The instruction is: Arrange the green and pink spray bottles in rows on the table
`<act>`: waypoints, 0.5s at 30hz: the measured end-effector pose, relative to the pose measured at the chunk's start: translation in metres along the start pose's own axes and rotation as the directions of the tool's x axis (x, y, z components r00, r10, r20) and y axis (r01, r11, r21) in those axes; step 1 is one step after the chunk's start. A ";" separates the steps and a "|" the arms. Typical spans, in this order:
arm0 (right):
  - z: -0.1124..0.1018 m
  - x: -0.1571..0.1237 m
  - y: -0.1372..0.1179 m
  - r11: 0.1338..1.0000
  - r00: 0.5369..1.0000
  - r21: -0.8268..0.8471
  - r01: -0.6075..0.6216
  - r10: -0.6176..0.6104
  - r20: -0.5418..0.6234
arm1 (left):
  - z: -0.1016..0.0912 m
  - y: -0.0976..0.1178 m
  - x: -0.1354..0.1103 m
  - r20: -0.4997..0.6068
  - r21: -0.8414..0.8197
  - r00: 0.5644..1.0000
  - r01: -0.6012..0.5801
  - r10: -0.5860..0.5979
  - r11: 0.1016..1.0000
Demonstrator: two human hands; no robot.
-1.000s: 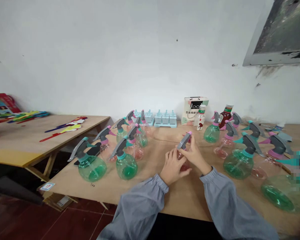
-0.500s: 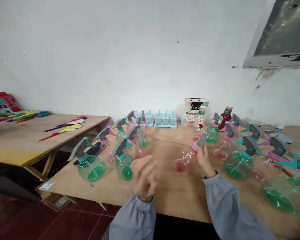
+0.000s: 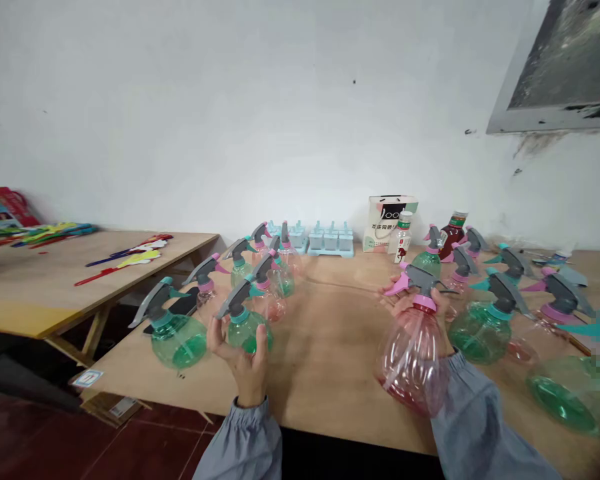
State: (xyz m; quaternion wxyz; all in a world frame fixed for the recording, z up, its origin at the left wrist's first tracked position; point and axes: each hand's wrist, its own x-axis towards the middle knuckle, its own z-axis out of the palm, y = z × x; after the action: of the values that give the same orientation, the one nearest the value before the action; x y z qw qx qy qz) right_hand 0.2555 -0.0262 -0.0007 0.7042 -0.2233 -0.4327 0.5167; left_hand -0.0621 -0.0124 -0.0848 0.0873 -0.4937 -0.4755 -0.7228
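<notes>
My right hand [image 3: 443,313] is closed behind the neck and trigger head of a pink spray bottle [image 3: 413,360]. This bottle is held up with its pink nozzle pointing left and some reddish liquid low inside; most of the fingers are hidden behind it. On the left, my left hand [image 3: 245,363] has its thumb and fingers apart in front of a small green spray bottle [image 3: 253,327] with a grey and teal head. Whether the fingers touch that bottle I cannot tell. Left of this hand stands another green spray bottle [image 3: 179,341].
More pink and green spray bottles stand in groups at left and right, including a green one [image 3: 480,333]. Behind are pale blue ice-pop moulds [image 3: 331,241], a paper bag [image 3: 377,230] and a dark red bottle [image 3: 453,237]. Colourful hand-shaped clappers [image 3: 140,257] lie on the left table.
My right hand has lifted the pink spray bottle toward me and turned it so that its nozzle points left. My left hand has moved left to the small green bottle, its fingers spreading.
</notes>
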 end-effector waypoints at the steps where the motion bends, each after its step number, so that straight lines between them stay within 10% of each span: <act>1: -0.003 0.001 0.002 0.997 0.999 0.066 -0.037 0.035 0.041 | 0.002 -0.001 -0.003 0.003 -0.021 1.000 -0.004 0.004 1.000; 15: 0.024 0.000 -0.005 0.996 0.982 0.072 -0.045 0.031 0.184 | 0.005 -0.007 -0.011 -0.010 0.001 0.998 -0.055 0.055 0.998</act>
State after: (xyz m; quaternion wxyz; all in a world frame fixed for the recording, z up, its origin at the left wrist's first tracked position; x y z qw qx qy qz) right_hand 0.2377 -0.0310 0.0155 0.6595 -0.1564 -0.4712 0.5644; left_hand -0.0577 -0.0086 -0.0980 0.1099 -0.5030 -0.4614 -0.7225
